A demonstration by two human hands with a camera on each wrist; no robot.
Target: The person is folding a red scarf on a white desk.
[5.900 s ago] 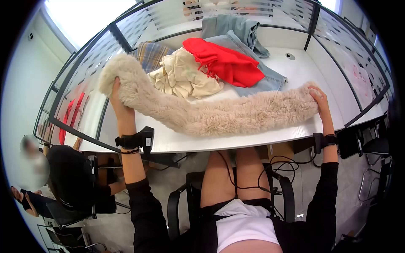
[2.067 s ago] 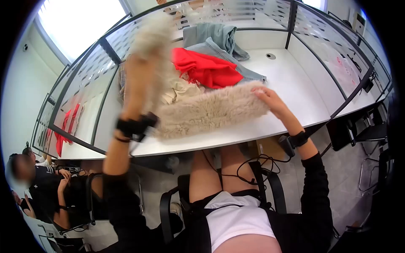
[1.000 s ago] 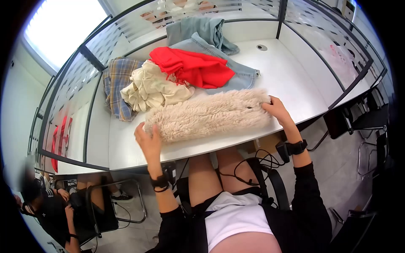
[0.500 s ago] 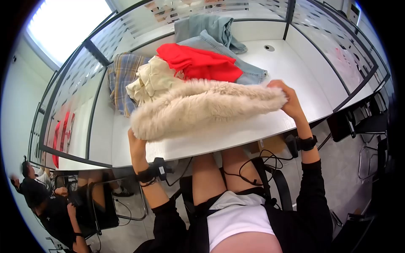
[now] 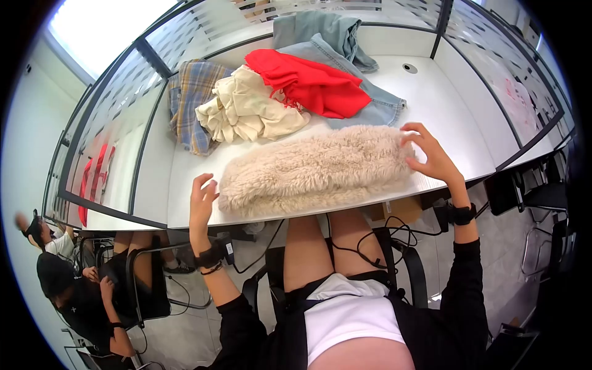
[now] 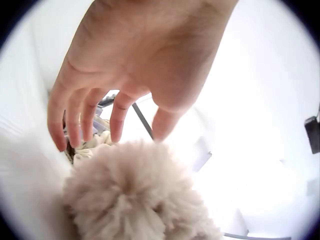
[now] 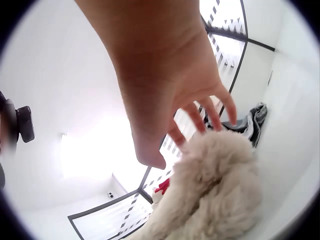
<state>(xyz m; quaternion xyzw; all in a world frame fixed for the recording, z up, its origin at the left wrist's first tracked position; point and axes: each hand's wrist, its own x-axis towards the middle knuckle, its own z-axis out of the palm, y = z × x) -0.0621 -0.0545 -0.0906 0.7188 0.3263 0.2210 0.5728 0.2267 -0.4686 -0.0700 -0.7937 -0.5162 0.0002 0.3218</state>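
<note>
Fur scarf point(image 5: 314, 169) back down, fluffy beige

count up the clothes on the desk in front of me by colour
beige: 1, the fur scarf
cream: 1, the cream garment
red: 1, the red cloth
plaid: 1, the plaid shirt
blue: 2, the denim piece and the grey-blue garment
total: 6

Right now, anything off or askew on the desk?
Nothing damaged or spilled. The beige fur piece lies folded, slightly slanted, close to the front edge of the desk. The left hand hangs open just off its end; the right hand touches the other end with spread fingers. The clothes behind are a loose heap, red cloth on top.
</note>
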